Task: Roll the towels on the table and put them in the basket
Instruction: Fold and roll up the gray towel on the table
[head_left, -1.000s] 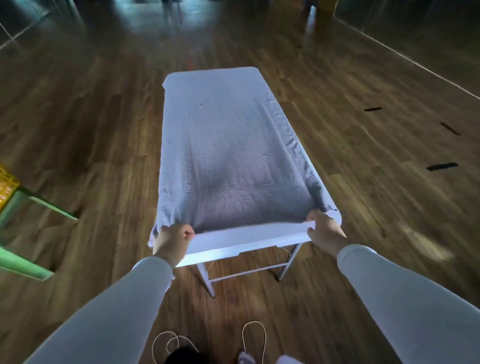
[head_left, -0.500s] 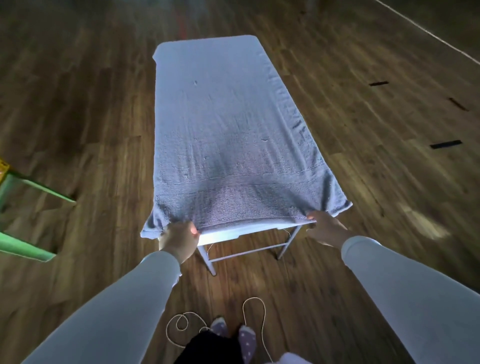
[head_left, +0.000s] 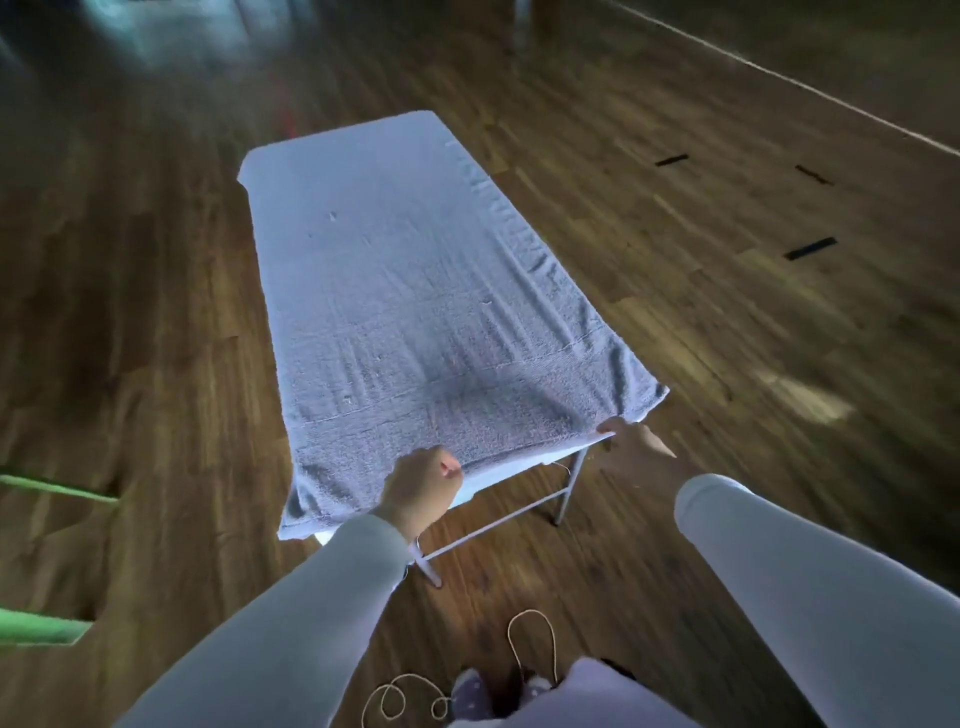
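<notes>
Now both arms reach forward; left hand (head_left: 422, 486) and right hand (head_left: 635, 448) each pinch the towel's (head_left: 415, 291) near edge.

The towel (head_left: 415, 312) lies flat on the table (head_left: 483, 483). The 2 hands (head_left: 423, 488) (head_left: 636, 449) are at its near edge, left and right.

You can't read any words, numbers or signs here. The towel (head_left: 415, 312) has no label or tag that shows. The dark strips of tape (head_left: 810, 248) on the wood floor (head_left: 727, 338) have no writing on them.
</notes>
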